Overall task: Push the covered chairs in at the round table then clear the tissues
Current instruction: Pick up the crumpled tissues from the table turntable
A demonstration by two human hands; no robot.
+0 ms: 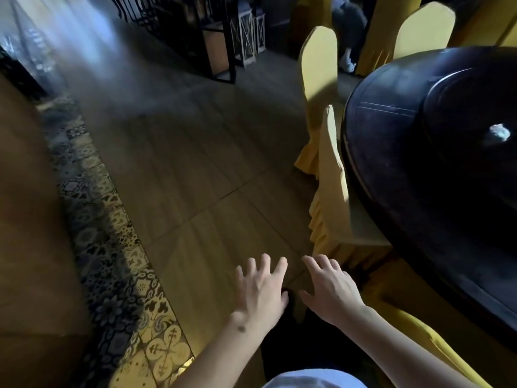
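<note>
Both grips, left hand (pixel 260 289) and right hand (pixel 330 289), spread empty above wood-look floor (pixel 195 163) beside round table (pixel 419 163).

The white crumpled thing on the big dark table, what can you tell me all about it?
It is a small crumpled tissue, white and wadded into a loose ball, looking like soft paper. It lies alone on the raised inner disc of the dark round table, toward the right edge of the view. Light catches it, so it shines against the dark glossy top. Nothing touches it except the table. Both hands are far from it, low down over the floor.
</note>
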